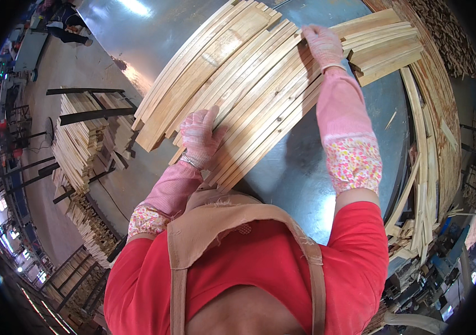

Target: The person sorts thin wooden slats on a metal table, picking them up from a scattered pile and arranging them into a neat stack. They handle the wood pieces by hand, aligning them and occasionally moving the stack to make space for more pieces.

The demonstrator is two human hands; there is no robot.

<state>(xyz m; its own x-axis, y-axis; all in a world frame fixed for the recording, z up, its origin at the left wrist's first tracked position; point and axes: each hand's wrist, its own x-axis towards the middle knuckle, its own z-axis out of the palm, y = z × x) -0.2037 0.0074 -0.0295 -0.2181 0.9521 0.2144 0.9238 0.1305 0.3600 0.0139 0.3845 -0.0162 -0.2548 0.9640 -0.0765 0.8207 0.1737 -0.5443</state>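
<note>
On the metal table [293, 164], wooden strips [260, 109] stretch from left fingers [189, 124] to right fingers [309, 34], whose grip I cannot tell.

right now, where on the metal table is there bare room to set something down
Bare metal table shows between the wood slats and the right sleeve, right of that sleeve around a thin splinter, and beyond the slats at upper left. It is crowded in the middle, where slats lie side by side under the left hand and right hand.
</note>
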